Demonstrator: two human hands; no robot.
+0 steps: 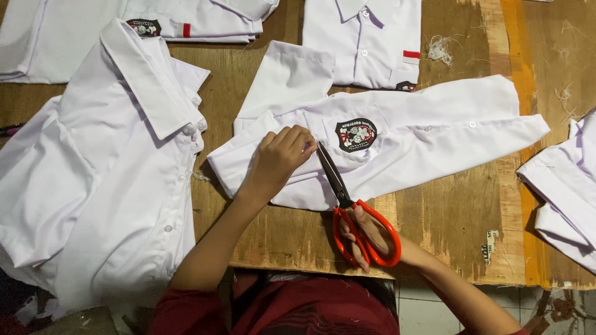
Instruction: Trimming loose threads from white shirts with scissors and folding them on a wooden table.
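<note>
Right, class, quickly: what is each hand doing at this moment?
Left hand: fingers curled, pressing down on the white shirt.
Right hand: closed through the handles of the red scissors.

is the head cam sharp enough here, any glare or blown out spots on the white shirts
Head view: sharp at the centre, where the scissors, the left hand and the badge read clearly. The white shirt is bright but keeps its folds and buttons; the shirt pile at left looks flatter. Soft shadows, no hard glare; the lower edge is dark.
</note>
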